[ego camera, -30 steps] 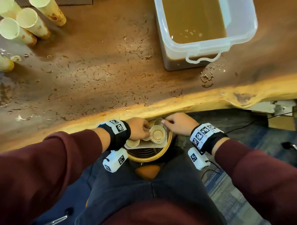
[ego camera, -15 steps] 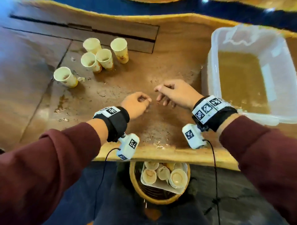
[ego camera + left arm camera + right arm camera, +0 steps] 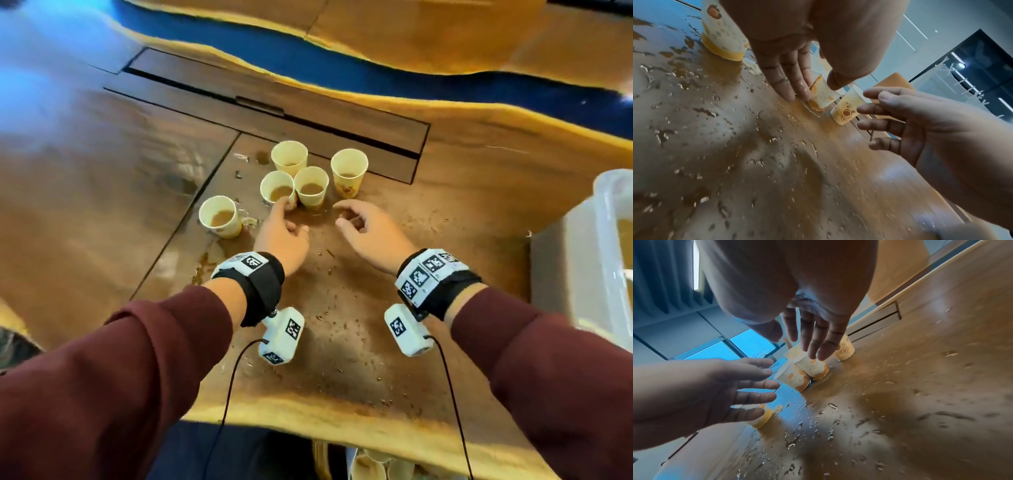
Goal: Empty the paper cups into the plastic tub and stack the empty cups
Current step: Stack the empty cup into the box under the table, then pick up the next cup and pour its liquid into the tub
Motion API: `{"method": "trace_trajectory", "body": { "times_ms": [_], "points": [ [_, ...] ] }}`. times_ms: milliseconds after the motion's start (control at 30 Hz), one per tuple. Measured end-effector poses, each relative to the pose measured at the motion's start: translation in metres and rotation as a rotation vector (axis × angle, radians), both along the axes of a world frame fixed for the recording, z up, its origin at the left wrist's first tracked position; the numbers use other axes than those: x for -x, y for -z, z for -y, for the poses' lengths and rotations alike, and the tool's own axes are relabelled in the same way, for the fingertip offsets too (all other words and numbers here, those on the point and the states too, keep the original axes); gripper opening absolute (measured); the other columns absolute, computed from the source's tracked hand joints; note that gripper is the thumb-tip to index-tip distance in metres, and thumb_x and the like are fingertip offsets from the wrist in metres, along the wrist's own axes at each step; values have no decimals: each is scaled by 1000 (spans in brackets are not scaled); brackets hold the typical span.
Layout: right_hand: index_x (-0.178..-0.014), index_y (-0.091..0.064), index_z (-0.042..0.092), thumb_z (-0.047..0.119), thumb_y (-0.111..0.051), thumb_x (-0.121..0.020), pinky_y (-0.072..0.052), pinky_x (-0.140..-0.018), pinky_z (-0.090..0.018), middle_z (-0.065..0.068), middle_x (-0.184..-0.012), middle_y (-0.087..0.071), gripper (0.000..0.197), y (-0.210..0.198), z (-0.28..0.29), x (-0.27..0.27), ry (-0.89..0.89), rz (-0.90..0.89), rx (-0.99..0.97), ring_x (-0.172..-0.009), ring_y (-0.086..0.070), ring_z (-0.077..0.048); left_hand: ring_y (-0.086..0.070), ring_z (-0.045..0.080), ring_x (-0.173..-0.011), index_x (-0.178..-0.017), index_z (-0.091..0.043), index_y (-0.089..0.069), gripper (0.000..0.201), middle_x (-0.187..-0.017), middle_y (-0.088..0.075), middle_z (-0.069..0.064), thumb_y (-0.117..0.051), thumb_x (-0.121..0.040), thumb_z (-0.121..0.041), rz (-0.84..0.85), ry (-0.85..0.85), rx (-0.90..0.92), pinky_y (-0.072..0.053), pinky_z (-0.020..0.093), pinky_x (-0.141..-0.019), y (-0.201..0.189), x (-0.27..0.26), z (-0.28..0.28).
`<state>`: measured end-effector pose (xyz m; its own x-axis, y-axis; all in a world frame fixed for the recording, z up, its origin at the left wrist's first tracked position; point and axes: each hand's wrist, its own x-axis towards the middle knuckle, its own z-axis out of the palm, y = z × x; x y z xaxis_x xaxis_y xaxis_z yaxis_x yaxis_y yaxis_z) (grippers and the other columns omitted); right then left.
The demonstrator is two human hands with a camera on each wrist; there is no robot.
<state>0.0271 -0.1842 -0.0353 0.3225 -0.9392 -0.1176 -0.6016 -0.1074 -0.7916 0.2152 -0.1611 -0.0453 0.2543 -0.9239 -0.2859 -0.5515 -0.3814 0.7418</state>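
Observation:
Several paper cups with brown liquid stand in a cluster on the wet wooden table (image 3: 342, 325). My left hand (image 3: 293, 219) reaches the near-left cup (image 3: 277, 188). In the left wrist view its straight fingers (image 3: 795, 87) lie along one side of that cup (image 3: 822, 95) and the thumb hovers at the other, not closed round it. My right hand (image 3: 342, 214) hovers open just short of the middle cup (image 3: 311, 186), holding nothing; its fingers (image 3: 813, 340) spread above the cups (image 3: 812, 366). The plastic tub (image 3: 582, 260) holding brown liquid sits at the right edge.
One cup (image 3: 219, 216) stands apart at the left, two more (image 3: 289, 159) (image 3: 348, 171) at the back. Spilled drops cover the tabletop. A basket (image 3: 322, 462) holding empty cups shows below the table's near edge. A recessed panel (image 3: 274, 113) lies behind the cups.
Both hands have left the basket below the table and moved forward over the tabletop to the cup cluster. The left hand's fingers have straightened beside a cup.

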Motion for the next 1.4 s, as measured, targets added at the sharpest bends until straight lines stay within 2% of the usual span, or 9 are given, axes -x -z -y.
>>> {"method": "trace_trajectory", "body": {
  "times_ms": [167, 367, 500, 600, 767, 933, 1033, 1300, 1400],
  "points": [
    [-156, -43, 28, 30, -59, -104, -52, -91, -24, 8, -141, -51, 55, 18, 18, -44, -91, 0, -20, -107, -62, -7, -60, 24, -117, -156, -30, -27, 67, -130, -57, 5, -59, -97, -24, 59, -15, -23, -48, 36, -101, 7, -29, 27],
    [-164, -25, 36, 18, -57, -98, -43, -117, -42, 10, -168, -23, 75, 46, 28, -89, -234, 33, -76, -143, -44, -16, -27, 26, -151, -160, -25, -25, 71, -170, -5, 2, -50, -96, -8, 15, -1, -63, -26, 31, -117, 7, -46, 48],
    [-165, -21, 34, 17, -59, -99, -42, -118, -42, 8, -168, -22, 78, 55, 28, -101, -225, 40, -93, -144, -43, -16, -26, 21, -151, -159, -14, -26, 67, -170, -7, -3, -50, -97, -9, 27, 9, -92, -24, 27, -118, 10, -54, 56],
    [-165, -20, 35, 18, -60, -100, -51, -108, -41, 9, -167, -23, 78, 56, 28, -99, -195, 25, -107, -132, -52, -14, -46, 20, -131, -150, -8, -38, 52, -160, -22, 2, -50, -100, -11, 49, -15, -70, -34, 22, -103, 9, -53, 55],
    [-161, -30, 31, 20, -61, -101, -48, -111, -41, 6, -164, -33, 69, 54, 27, -89, -169, -35, -99, -135, -51, -16, -46, 15, -97, -132, -13, -53, 33, -144, -31, 4, -50, -99, -16, 60, -31, -103, -38, 18, -77, 4, -42, 46],
    [-152, -43, 31, 18, -62, -97, -55, -101, -44, 6, -143, -49, 59, 52, 12, -77, -173, -42, -76, -115, -58, -14, -50, 16, -93, -120, -15, -54, 24, -138, -34, 6, -49, -97, -15, 62, -29, -114, -45, 26, -87, -1, -27, 20],
    [-139, -51, 31, 22, -67, -96, -58, -90, -45, 6, -132, -47, 47, 42, -4, -66, -154, -79, 4, -108, -59, -16, -49, 15, -101, -137, -12, -51, 39, -144, -31, 7, -50, -98, -16, 82, 8, -119, -38, 23, -99, -15, -16, -1],
    [-98, -56, 28, 24, -74, -93, -48, -74, -25, 11, -119, -45, 19, -8, -49, 7, 110, 16, 205, -89, -52, -9, -56, 5, -99, -127, -25, -60, 31, -125, -46, -1, -54, -98, -17, 66, 179, 96, -45, 20, -95, -65, 40, -37],
    [-93, -56, 25, 22, -75, -91, -42, -71, -18, 8, -115, -50, 19, -40, -72, 59, 186, 45, 222, -86, -52, -7, -58, -2, -98, -133, -31, -53, 56, -124, -53, -2, -61, -87, -1, -92, 259, 238, -49, 11, -83, -80, 78, -47]
  ]
}}
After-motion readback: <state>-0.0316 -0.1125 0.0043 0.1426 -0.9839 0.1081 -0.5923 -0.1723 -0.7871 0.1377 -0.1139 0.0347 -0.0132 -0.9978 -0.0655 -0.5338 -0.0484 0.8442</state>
